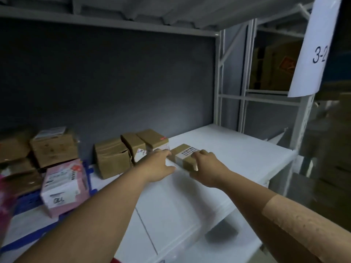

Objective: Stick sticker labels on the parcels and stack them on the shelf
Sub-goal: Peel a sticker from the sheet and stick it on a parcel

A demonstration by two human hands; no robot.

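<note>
A small brown cardboard parcel [185,156] with a white printed label on top lies on the white shelf board [237,149]. My left hand [158,165] touches its left end with fingers stretched forward. My right hand [206,168] curls over its right end, fingers on top. Just behind it stand three brown parcels [133,149] in a row against the dark back wall.
At the left are more brown boxes [54,149] and a pink labelled parcel [64,185] on a blue crate [24,202]. A white upright post [220,78] bounds the shelf on the right. A paper tag marked 3-2 [319,46] hangs at the upper right.
</note>
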